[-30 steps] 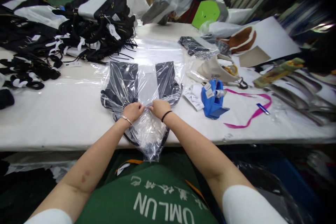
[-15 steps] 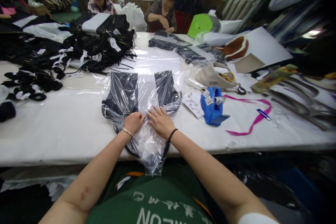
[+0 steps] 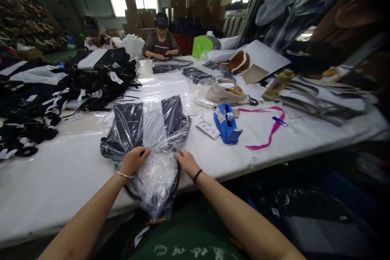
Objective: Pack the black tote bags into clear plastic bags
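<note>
A dark bag with a pale grey band (image 3: 154,124) lies inside a clear plastic bag (image 3: 155,174) at the table's front edge. The plastic gathers to a narrow end that hangs over the edge toward my body. My left hand (image 3: 134,160) is closed on the plastic at its left side, thumb and fingers pinched. On the right side, my right hand (image 3: 187,163) pinches the plastic beside a dark strap. Between the hands the plastic is crumpled over something whitish.
On the white table (image 3: 76,178), black bags (image 3: 103,77) pile at the left. A blue tape dispenser (image 3: 227,124), pink ribbon (image 3: 271,134) and beige pouch (image 3: 224,92) lie right. Wrapped bags (image 3: 207,73) lie farther back, near two people across the table.
My hands have moved apart, and my right hand has gone from lying spread on the plastic to pinching its side. The view has tilted up and turned right.
</note>
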Demonstrator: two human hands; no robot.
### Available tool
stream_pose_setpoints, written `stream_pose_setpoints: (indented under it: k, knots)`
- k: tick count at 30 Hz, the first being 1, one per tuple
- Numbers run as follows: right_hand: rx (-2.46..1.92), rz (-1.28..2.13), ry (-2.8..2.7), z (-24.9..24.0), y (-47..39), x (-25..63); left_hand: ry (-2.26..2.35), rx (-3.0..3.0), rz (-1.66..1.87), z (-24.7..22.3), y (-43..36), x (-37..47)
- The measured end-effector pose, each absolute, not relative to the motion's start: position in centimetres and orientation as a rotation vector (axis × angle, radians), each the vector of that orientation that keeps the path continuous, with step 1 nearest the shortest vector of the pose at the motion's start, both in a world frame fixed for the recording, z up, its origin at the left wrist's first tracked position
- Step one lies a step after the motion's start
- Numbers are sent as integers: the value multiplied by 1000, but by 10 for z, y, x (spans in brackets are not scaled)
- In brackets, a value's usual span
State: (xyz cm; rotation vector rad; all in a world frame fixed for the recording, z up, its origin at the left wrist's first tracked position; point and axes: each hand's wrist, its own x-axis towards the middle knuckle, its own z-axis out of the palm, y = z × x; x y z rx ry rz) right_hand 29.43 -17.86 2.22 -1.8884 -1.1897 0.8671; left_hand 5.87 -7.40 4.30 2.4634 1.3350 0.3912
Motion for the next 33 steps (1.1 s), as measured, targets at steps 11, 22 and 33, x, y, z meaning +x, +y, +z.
stream_pose_setpoints:
  k: [11,22,33]
  knots:
    - [-974,1483,-1196,49,-206,214,1820,2176,552,131,-23,-55]
    - [-1247,934,-674,12,-185,322,1540,2575,184,75,-53,216]
    - [-1145,1307,-480,24,-163,295,1244,2482,518,92,-106,127]
